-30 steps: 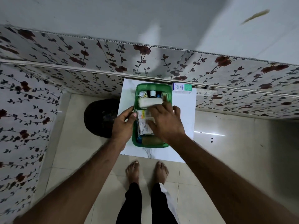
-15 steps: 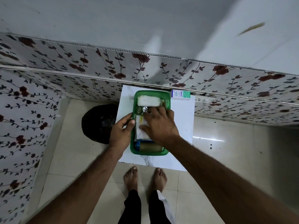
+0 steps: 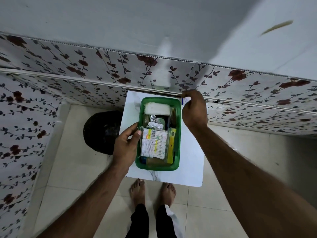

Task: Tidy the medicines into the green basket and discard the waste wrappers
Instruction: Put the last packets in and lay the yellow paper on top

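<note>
Head view, counter: a small white counter [image 3: 188,160] with faint marbling stands against the far wall, which is covered in a rose-and-vine pattern.
Green basket: the green basket [image 3: 178,134] sits on the counter, long side running near to far, toward the counter's left half.
Basket contents, far end: a white rectangular block [image 3: 157,109] lies across the far end.
Basket contents, middle: silver foil strips [image 3: 154,124] lie just near of the white block, with dark items beside them that are too small to tell.
Basket contents, near half: a printed white medicine pack [image 3: 153,143] lies flat on top; a yellow box [image 3: 170,146] stands on edge along its right side; a brown item [image 3: 156,161] lies at the near end.
Left hand: the left hand [image 3: 127,145] grips the basket's left rim, thumb over the edge and touching the medicine pack's corner, fingers on the outside wall.
Right hand: the right hand [image 3: 193,109] is at the far right corner of the basket, beside the wall, fingers closed around a small white box [image 3: 185,100] with blue print; most of the box is hidden by the hand.
Floor: pale tiles; a black bin [image 3: 101,133] sits on the floor just left of the counter.
Person: two bare feet and dark trouser legs show near the counter's near edge.
</note>
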